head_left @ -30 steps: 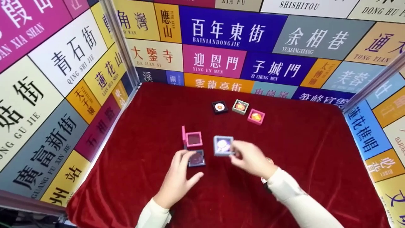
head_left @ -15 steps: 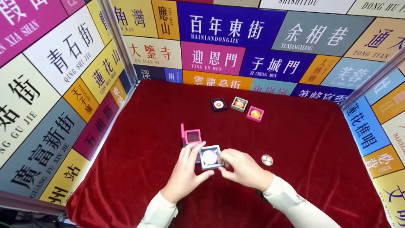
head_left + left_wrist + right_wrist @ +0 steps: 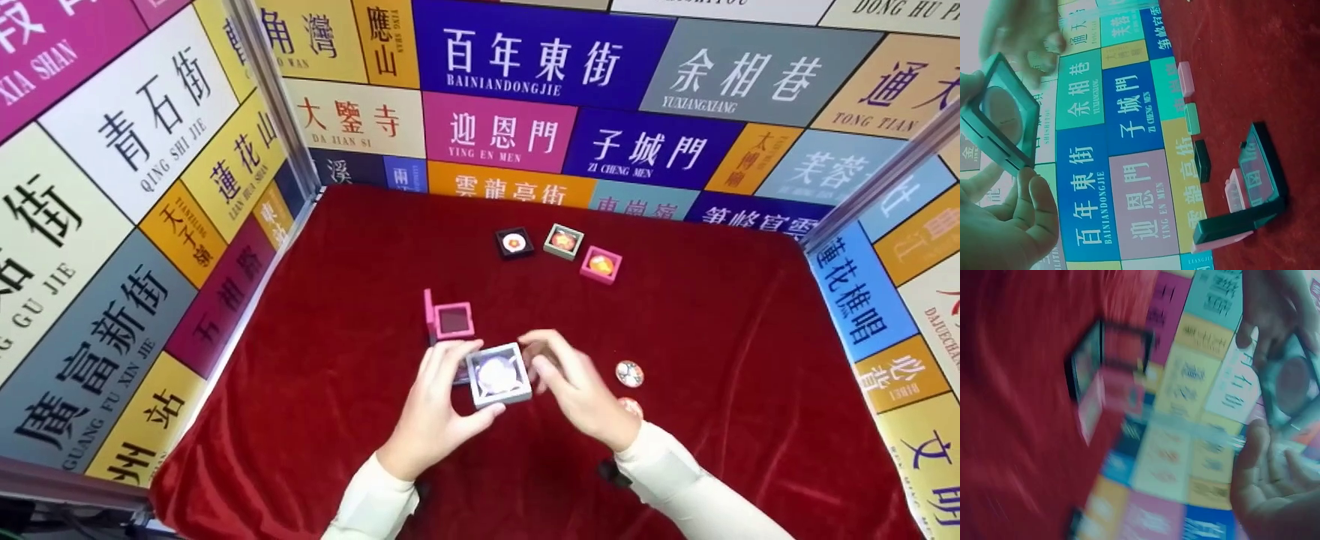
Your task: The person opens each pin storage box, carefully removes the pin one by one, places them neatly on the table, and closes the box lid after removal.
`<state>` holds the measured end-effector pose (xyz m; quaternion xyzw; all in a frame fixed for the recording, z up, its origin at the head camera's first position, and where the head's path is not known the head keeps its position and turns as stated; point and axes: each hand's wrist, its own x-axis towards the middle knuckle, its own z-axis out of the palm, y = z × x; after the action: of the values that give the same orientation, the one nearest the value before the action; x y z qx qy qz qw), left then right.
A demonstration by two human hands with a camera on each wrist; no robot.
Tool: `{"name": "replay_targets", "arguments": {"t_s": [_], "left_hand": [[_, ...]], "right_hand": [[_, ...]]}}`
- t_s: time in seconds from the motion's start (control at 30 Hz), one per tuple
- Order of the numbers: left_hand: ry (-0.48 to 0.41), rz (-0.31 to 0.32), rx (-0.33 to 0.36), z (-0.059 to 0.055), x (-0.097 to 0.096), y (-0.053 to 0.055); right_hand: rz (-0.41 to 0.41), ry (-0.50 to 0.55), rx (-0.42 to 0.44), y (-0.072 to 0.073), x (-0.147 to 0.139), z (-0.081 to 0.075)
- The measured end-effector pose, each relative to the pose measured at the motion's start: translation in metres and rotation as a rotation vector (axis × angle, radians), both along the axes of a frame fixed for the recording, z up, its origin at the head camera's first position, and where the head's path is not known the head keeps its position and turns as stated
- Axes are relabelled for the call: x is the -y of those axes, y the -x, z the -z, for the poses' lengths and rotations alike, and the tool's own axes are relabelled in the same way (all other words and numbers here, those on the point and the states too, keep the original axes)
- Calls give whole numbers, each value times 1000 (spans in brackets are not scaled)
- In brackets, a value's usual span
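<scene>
A small square grey-framed display box (image 3: 519, 396) with a round pale disc inside is held up in front of me. My left hand (image 3: 431, 412) grips it, thumb at the near side and fingers at the far left. At the box's right side is my right hand (image 3: 574, 390), fingers loosely bent and apart from the frame, blurred in the right wrist view. Behind the left hand, mostly hidden in the head view, a dark hinged case (image 3: 1266, 163) stands open on the cloth. Beyond it a pink hinged case (image 3: 454, 320) also has its lid raised.
Farther back sit a black box (image 3: 514, 253), a sage-green box (image 3: 564, 241) and a pink box (image 3: 601, 265), each with a round disc. A patterned round disc (image 3: 629, 373) lies right of my right hand, another (image 3: 631, 406) by its wrist. Red cloth (image 3: 360, 285) covers the table.
The right hand brought the grey box left to the left hand, which came off the dark case and took hold of it. The right hand has since let go.
</scene>
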<state>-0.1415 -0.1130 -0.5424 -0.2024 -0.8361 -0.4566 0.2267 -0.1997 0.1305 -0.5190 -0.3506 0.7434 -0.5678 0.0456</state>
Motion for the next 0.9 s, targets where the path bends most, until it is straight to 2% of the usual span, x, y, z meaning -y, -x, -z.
{"name": "replay_targets", "arguments": {"t_s": [0.17,0.23,0.33,0.4,0.47,0.7,0.9], "left_hand": [[7,49,-11,-2,-2,-2],[14,53,-7,-3,-3,-2],[35,43,7,-5,-4,-1],[70,33,9,-7,-5,0],[110,21,3,-9,-7,1],[250,-5,4,-17,-15,0],[310,-19,-14,-16,-21,1]], "right_hand": [[-239,314,526,-11,16,19],[-306,444,668,-16,23,24],[-359,620,804,-22,32,26],[-371,690,861,-25,37,27],[-365,716,893,-27,41,28],[-334,639,921,-34,47,32],[-279,698,922,-44,54,32]]}}
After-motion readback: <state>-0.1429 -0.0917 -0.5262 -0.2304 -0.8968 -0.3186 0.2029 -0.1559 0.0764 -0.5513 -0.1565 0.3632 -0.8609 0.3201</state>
